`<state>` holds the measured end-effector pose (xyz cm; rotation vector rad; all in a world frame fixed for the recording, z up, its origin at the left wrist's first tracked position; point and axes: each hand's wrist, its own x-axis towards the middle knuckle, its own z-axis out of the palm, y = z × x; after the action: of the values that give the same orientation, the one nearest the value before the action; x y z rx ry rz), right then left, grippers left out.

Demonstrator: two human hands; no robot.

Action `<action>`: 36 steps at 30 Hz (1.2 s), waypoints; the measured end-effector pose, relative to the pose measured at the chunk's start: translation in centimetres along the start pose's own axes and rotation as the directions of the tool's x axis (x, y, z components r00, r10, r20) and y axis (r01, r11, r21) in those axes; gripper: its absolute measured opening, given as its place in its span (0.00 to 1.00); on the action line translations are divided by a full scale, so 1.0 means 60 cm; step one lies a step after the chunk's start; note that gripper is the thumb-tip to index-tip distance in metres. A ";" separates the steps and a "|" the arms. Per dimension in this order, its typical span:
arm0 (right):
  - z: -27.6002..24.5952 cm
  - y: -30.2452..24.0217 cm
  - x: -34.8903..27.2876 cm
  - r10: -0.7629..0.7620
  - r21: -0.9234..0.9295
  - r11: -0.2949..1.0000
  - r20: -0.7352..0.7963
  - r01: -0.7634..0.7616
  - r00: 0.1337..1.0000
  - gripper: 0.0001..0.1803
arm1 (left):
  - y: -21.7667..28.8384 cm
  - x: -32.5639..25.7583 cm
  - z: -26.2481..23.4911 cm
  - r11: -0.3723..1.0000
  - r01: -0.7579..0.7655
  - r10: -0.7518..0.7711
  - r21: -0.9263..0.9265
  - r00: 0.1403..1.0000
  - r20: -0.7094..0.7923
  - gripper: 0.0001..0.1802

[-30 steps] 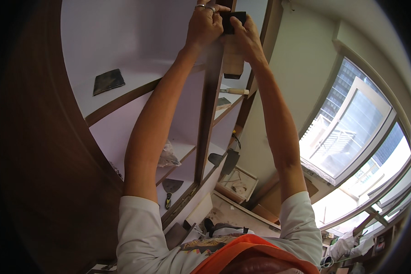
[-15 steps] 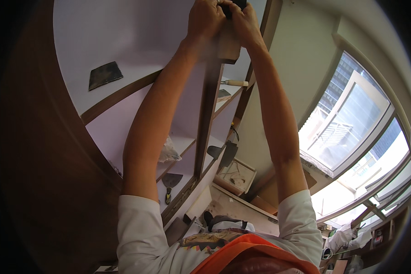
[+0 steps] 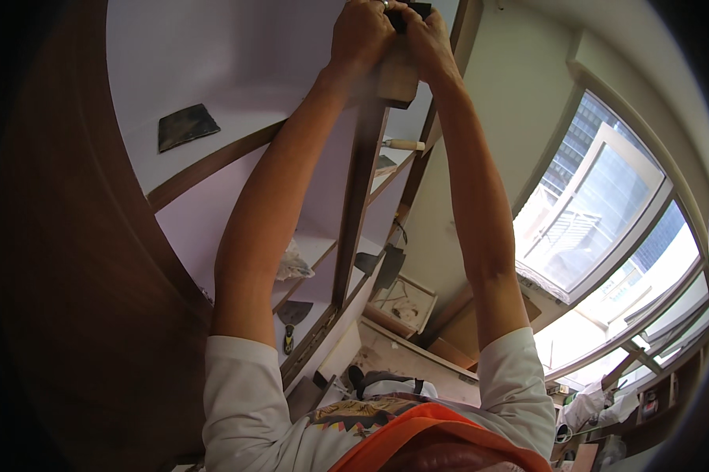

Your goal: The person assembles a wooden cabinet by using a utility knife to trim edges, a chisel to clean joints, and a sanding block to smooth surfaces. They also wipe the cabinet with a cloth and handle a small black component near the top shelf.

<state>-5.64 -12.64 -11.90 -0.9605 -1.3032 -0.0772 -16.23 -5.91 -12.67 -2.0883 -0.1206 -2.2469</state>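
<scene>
Both arms reach up to the top edge of the view. My left hand (image 3: 362,38) and my right hand (image 3: 431,43) are side by side, fingers closed on a small dark piece (image 3: 417,10), flat and black. Its kind is not clear, and the fingers and picture edge hide part of it. Just below the hands is the brown end of a wooden cabinet part (image 3: 399,75). A ring shows on a left finger. To the left, a black square sheet (image 3: 188,127) lies on a pale shelf.
Brown-edged cabinet shelves (image 3: 213,167) stand at left and centre. On them are a scraper (image 3: 295,313) with a yellow-black handle, a clear plastic bag (image 3: 294,262) and a wooden-handled tool (image 3: 404,145). A window (image 3: 598,212) is on the right, clutter (image 3: 598,409) below it.
The view has shifted slightly, so the hands and shelves appear a little farther right. Both hands keep their grip on the dark piece.
</scene>
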 end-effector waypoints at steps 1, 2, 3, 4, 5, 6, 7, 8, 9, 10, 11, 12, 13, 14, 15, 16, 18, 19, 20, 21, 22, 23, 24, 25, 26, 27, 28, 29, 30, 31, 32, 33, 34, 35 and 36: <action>0.002 -0.011 -0.006 0.024 0.000 1.000 0.046 -0.024 0.999 0.15 | -0.004 -0.004 0.000 1.000 -0.013 0.013 0.001 1.000 -0.001 0.14; 0.004 -0.012 -0.004 0.043 -0.002 0.999 0.005 -0.043 0.999 0.15 | -0.004 -0.007 0.000 1.000 -0.026 0.026 -0.001 1.000 -0.004 0.14; 0.007 -0.013 -0.002 0.062 -0.004 0.998 -0.035 -0.062 0.997 0.16 | -0.006 -0.007 -0.001 0.999 -0.039 0.039 -0.001 0.999 -0.007 0.14; 0.011 -0.014 -0.001 0.081 -0.004 0.997 -0.075 -0.082 0.994 0.16 | -0.009 -0.003 -0.003 0.999 -0.039 0.040 0.017 0.999 -0.019 0.14; 0.001 -0.001 0.008 0.020 0.004 1.000 -0.028 -0.020 0.999 0.16 | -0.007 -0.002 0.006 0.999 -0.035 0.035 0.017 0.999 -0.027 0.14; -0.007 0.013 0.022 -0.042 0.018 0.999 0.019 0.042 0.999 0.16 | -0.001 -0.001 0.012 0.999 -0.032 0.033 0.020 0.999 -0.034 0.15; -0.018 0.027 0.033 -0.104 0.035 0.994 0.065 0.102 0.992 0.17 | 0.004 -0.001 0.015 1.000 -0.011 0.010 -0.006 1.000 -0.008 0.15; -0.015 0.024 0.031 -0.086 -0.029 0.996 0.052 0.088 0.995 0.17 | 0.002 0.000 0.007 1.000 0.011 -0.011 -0.016 1.000 0.019 0.15; -0.013 0.019 0.030 -0.070 -0.093 0.993 0.038 0.073 0.997 0.18 | 0.003 0.000 0.001 0.999 0.033 -0.032 -0.026 0.998 0.045 0.16; -0.011 0.016 0.026 -0.054 -0.157 0.986 0.023 0.057 0.998 0.19 | 0.005 -0.002 -0.001 1.000 0.023 -0.023 -0.001 0.998 0.054 0.16; -0.013 0.015 0.026 -0.069 -0.203 0.977 -0.013 0.065 0.998 0.19 | 0.004 0.000 -0.003 1.000 0.007 -0.008 0.024 0.998 0.058 0.16; -0.017 0.015 0.023 -0.086 -0.249 0.966 -0.049 0.071 0.995 0.19 | 0.003 0.002 -0.005 0.999 -0.009 0.006 0.049 0.998 0.061 0.17; -0.021 0.014 0.021 -0.104 -0.295 0.953 -0.084 0.075 0.991 0.20 | 0.005 0.002 -0.004 0.999 -0.007 0.005 0.032 0.998 0.059 0.17; -0.016 0.009 0.020 -0.074 -0.275 0.960 -0.078 0.050 0.994 0.19 | 0.002 -0.004 0.000 1.000 -0.003 0.002 0.022 0.998 0.056 0.17; -0.011 0.003 0.020 -0.044 -0.254 0.967 -0.071 0.025 0.997 0.19 | -0.002 -0.008 0.000 1.000 0.000 -0.001 0.013 0.999 0.054 0.18; -0.004 -0.003 0.021 -0.014 -0.235 0.972 -0.063 -0.001 0.998 0.18 | -0.015 -0.003 -0.002 1.000 -0.007 0.006 0.008 0.999 0.034 0.18; -0.017 0.007 0.031 -0.046 -0.179 0.983 0.003 0.046 0.999 0.17 | 0.004 -0.002 0.001 1.000 -0.017 0.016 0.016 0.999 0.044 0.20; -0.023 0.012 0.036 -0.063 -0.150 0.986 0.035 0.068 0.997 0.17 | 0.014 -0.002 0.002 1.000 -0.022 0.021 0.019 0.999 0.048 0.20; -0.020 0.017 0.035 -0.043 -0.131 0.990 0.040 0.048 0.998 0.17 | 0.004 -0.004 0.000 0.999 -0.033 0.032 0.016 0.998 0.053 0.21; -0.013 0.018 0.035 -0.028 -0.110 0.993 0.049 0.034 0.998 0.16 | -0.012 0.001 -0.003 0.999 -0.048 0.047 0.017 0.997 0.053 0.21; -0.006 0.019 0.035 -0.014 -0.089 0.996 0.058 0.019 0.998 0.16 | -0.025 0.001 -0.003 0.998 -0.063 0.062 0.018 0.997 0.053 0.22; -0.004 0.011 0.038 -0.008 -0.076 0.997 0.064 0.013 0.998 0.16 | -0.020 0.001 -0.004 0.998 -0.067 0.066 0.013 0.996 0.059 0.22; -0.009 0.005 0.036 -0.011 -0.075 0.997 0.054 0.015 0.998 0.16 | -0.014 -0.004 -0.005 0.997 -0.071 0.070 0.008 0.995 0.065 0.23; -0.018 0.001 0.028 -0.014 -0.073 0.997 0.043 0.017 0.999 0.17 | -0.010 -0.005 -0.006 0.997 -0.075 0.075 0.004 0.995 0.071 0.23; -0.027 -0.002 0.022 -0.012 -0.076 0.997 0.030 0.014 0.999 0.18 | -0.003 -0.005 -0.006 0.998 -0.063 0.063 0.003 0.995 0.075 0.23; -0.027 0.006 0.034 -0.049 -0.099 0.994 0.012 0.050 0.999 0.18 | 0.004 -0.004 -0.006 0.999 -0.051 0.051 0.002 0.995 0.081 0.23; -0.023 0.016 0.054 -0.086 -0.124 0.989 -0.005 0.085 0.996 0.17 | 0.009 0.000 -0.005 0.999 -0.039 0.038 -0.001 0.996 0.086 0.23; -0.014 0.017 0.053 -0.113 -0.142 0.984 -0.019 0.109 0.993 0.17 | 0.009 -0.001 -0.005 0.999 -0.052 0.052 -0.003 0.996 0.071 0.23; -0.017 0.015 0.054 -0.069 -0.183 0.980 0.034 0.074 0.997 0.18 | 0.007 0.000 -0.006 0.998 -0.065 0.065 -0.005 0.996 0.057 0.24; -0.016 0.014 0.053 -0.040 -0.142 0.989 0.033 0.045 0.999 0.18 | 0.006 0.000 -0.007 0.997 -0.078 0.079 -0.008 0.996 0.042 0.24; -0.008 0.009 0.052 -0.017 -0.098 0.995 0.036 0.020 0.999 0.19 | -0.002 0.003 -0.009 0.997 -0.077 0.076 0.007 0.996 0.041 0.23; -0.002 0.005 0.049 0.007 -0.053 0.999 0.041 -0.005 0.999 0.19 | -0.007 0.000 -0.008 0.996 -0.087 0.086 0.008 0.995 0.052 0.24; -0.003 0.002 0.040 0.045 -0.088 0.995 0.025 -0.042 0.999 0.19 | -0.012 -0.004 -0.007 0.995 -0.097 0.096 0.010 0.993 0.064 0.24; -0.010 -0.004 0.035 0.069 -0.128 0.989 0.008 -0.067 0.998 0.19 | -0.010 0.001 -0.010 0.993 -0.114 0.113 0.008 0.991 0.064 0.24; -0.013 -0.011 0.034 0.093 -0.166 0.982 -0.011 -0.093 0.996 0.19 | -0.007 0.003 -0.010 0.997 -0.083 0.082 0.007 0.994 0.074 0.24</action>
<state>-4.75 -12.61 -9.82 -1.1623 -1.2619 -0.1167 -16.90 -5.56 -12.55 -2.1301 -0.0478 -2.1200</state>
